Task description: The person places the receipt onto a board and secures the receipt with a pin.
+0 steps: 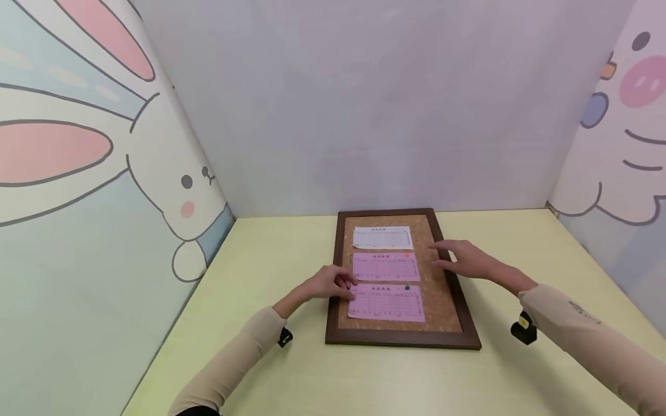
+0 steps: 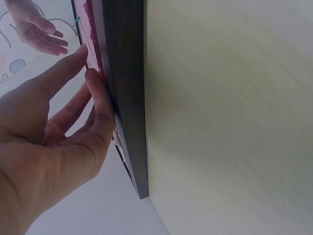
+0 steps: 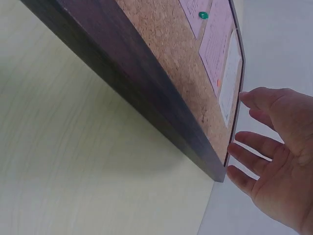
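A cork board with a dark brown frame lies on the table, its far end near the back wall. Three printed slips sit in a column on it: a white slip at the top, a pink slip in the middle and another pink slip at the bottom. My left hand reaches over the frame's left side, thumb and index fingertips apart at the pink slips' left edges; whether they touch paper is unclear. Over the right side hovers my right hand, fingers spread, holding nothing.
A green pushpin marks the bottom slip's upper right, and an orange pushpin the middle slip's. Behind the pale yellow table rises a plain wall. Walls with cartoon animals stand left and right.
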A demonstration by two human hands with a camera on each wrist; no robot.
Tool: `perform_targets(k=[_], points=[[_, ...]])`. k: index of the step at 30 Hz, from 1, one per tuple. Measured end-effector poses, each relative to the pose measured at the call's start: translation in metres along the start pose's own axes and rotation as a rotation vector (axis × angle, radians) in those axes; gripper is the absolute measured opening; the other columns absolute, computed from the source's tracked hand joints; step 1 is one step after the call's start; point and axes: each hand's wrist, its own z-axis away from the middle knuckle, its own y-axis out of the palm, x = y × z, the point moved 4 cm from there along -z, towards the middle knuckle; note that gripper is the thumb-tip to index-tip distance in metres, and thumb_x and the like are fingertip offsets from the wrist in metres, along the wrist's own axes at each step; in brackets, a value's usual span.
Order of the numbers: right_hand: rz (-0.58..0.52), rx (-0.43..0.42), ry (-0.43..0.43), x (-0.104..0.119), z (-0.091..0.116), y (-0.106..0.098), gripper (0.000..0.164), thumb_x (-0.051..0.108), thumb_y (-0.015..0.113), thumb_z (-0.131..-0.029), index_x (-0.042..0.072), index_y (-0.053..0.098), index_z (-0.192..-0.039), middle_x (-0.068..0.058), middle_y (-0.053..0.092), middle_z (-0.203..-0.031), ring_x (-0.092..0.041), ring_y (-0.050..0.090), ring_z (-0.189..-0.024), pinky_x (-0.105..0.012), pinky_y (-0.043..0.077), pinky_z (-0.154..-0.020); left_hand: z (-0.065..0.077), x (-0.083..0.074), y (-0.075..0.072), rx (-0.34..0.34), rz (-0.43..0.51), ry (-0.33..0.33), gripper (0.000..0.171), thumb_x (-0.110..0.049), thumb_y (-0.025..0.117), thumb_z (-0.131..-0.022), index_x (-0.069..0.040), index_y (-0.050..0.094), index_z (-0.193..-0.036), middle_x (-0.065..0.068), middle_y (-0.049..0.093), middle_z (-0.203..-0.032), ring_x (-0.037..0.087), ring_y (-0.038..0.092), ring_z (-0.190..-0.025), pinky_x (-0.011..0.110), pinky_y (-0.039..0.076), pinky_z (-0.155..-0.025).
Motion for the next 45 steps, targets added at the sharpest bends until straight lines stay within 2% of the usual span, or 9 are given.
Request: perform_targets(k=[3, 8, 15, 21, 26, 32, 39, 42, 45], points=[[0.054, 0.005, 0.032, -0.009, 0.001, 0.001, 0.054, 0.020, 0.072, -0.096, -0.007, 0.056, -0.140, -0.034, 0.055, -0.141, -0.053, 0.054, -0.129, -0.064, 0.046, -0.100, 0.002, 0.004, -0.002, -0.012, 0.063, 0.008, 0.019, -0.011, 0.074, -0.093, 0.000, 0.074, -0.109, 0.011, 0.075, -0.093, 0.009, 0.067, -0.076, 0.022, 0.053, -0.067], [0.110, 0.042, 0.157, -0.024, 0.003, 0.001, 0.072, 0.039, 0.067, -0.099, 0.008, 0.037, -0.157, -0.038, 0.028, -0.159, -0.066, 0.028, -0.141, -0.079, 0.022, -0.108, 0.002, 0.014, -0.008, -0.115, 0.144, 0.028, 0.017, -0.006, 0.067, -0.097, 0.004, 0.073, -0.111, 0.018, 0.077, -0.093, 0.019, 0.074, -0.073, 0.030, 0.060, -0.068], [0.106, 0.031, 0.231, -0.042, 0.005, -0.002, 0.076, 0.044, 0.060, -0.101, 0.015, 0.024, -0.162, -0.038, 0.014, -0.163, -0.070, 0.008, -0.144, -0.083, 0.005, -0.108, 0.008, 0.034, -0.037, -0.480, 0.026, 0.089, 0.032, 0.002, 0.069, -0.094, 0.007, 0.064, -0.125, 0.023, 0.074, -0.106, 0.034, 0.074, -0.087, 0.035, 0.060, -0.071], [0.118, 0.035, 0.254, -0.053, 0.004, -0.004, 0.078, 0.046, 0.057, -0.102, 0.018, 0.019, -0.164, -0.039, 0.009, -0.163, -0.070, 0.004, -0.145, -0.084, 0.001, -0.107, 0.015, 0.054, -0.057, -0.610, -0.080, 0.060, 0.057, 0.000, 0.071, -0.091, 0.006, 0.049, -0.144, 0.031, 0.058, -0.137, 0.046, 0.059, -0.122, 0.057, 0.051, -0.098], [0.103, 0.044, 0.263, -0.059, 0.005, -0.003, 0.078, 0.049, 0.057, -0.102, 0.019, 0.019, -0.164, -0.039, 0.007, -0.163, -0.070, 0.003, -0.145, -0.084, -0.002, -0.107, 0.015, 0.066, -0.063, -0.633, -0.165, -0.017, 0.067, -0.007, 0.073, -0.091, 0.003, 0.043, -0.151, 0.028, 0.046, -0.153, 0.047, 0.042, -0.141, 0.062, 0.033, -0.115], [0.113, 0.029, 0.249, -0.052, 0.002, 0.003, 0.076, 0.045, 0.059, -0.102, 0.014, 0.025, -0.162, -0.039, 0.012, -0.163, -0.067, 0.008, -0.146, -0.083, 0.001, -0.108, 0.016, 0.067, -0.064, -0.635, -0.227, -0.003, 0.069, -0.015, 0.075, -0.090, -0.001, 0.045, -0.151, 0.032, 0.040, -0.155, 0.052, 0.037, -0.143, 0.073, 0.030, -0.111], [0.105, -0.060, 0.050, -0.006, -0.011, 0.018, 0.056, 0.029, 0.070, -0.097, 0.001, 0.055, -0.144, -0.031, 0.048, -0.150, -0.055, 0.042, -0.137, -0.075, 0.033, -0.100, 0.016, 0.057, -0.057, -0.610, -0.352, 0.071, 0.071, -0.023, 0.077, -0.090, -0.001, 0.047, -0.150, 0.032, 0.040, -0.155, 0.052, 0.037, -0.143, 0.074, 0.031, -0.109], [0.065, -0.062, -0.071, 0.013, -0.016, 0.027, 0.035, 0.017, 0.072, -0.094, 0.000, 0.070, -0.125, -0.021, 0.069, -0.125, -0.042, 0.062, -0.114, -0.060, 0.049, -0.090, 0.016, 0.047, -0.048, -0.532, -0.343, 0.108, 0.058, -0.025, 0.076, -0.092, -0.002, 0.057, -0.142, 0.028, 0.050, -0.150, 0.048, 0.043, -0.140, 0.071, 0.033, -0.109], [-0.048, -0.003, -0.100, 0.021, -0.019, 0.037, 0.019, 0.013, 0.074, -0.093, 0.002, 0.077, -0.109, -0.008, 0.076, -0.104, -0.020, 0.066, -0.091, -0.037, 0.055, -0.078, 0.016, 0.033, -0.036, -0.398, -0.318, 0.147, 0.038, -0.025, 0.074, -0.094, -0.004, 0.071, -0.125, 0.019, 0.066, -0.134, 0.039, 0.056, -0.127, 0.061, 0.042, -0.104]])
